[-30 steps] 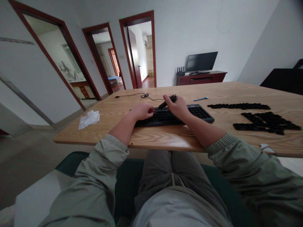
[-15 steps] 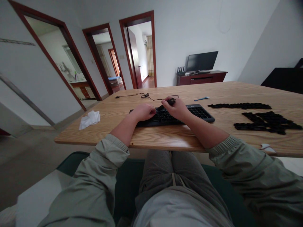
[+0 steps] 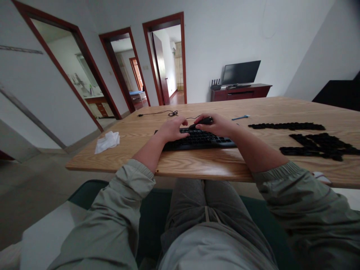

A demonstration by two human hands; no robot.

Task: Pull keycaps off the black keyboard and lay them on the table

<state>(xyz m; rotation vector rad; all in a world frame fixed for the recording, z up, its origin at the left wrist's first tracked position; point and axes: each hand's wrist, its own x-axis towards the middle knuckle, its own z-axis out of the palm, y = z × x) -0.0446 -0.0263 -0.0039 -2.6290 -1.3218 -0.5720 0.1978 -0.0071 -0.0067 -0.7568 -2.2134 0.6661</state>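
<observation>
A black keyboard point(image 3: 198, 140) lies on the wooden table point(image 3: 197, 165) in front of me. My left hand point(image 3: 171, 130) rests on its left part, fingers bent over the far edge, gripping it. My right hand point(image 3: 218, 126) is closed on a small black tool point(image 3: 204, 121), held low over the keyboard's far edge, and my right forearm covers the keyboard's right end. The keyboard's cable point(image 3: 168, 113) trails away across the table behind it.
Rows and a heap of loose black keycaps point(image 3: 315, 144) lie on the table to the right. A blue tool point(image 3: 239, 117) lies behind the keyboard, and a crumpled white tissue point(image 3: 107, 141) sits at the left. A small white object point(image 3: 319, 176) sits by the near right edge.
My right hand has tipped the black tool down and moved it right along the keyboard's far edge. My left hand's fingers have stretched forward over that edge. My right forearm now covers the keyboard's right end.
</observation>
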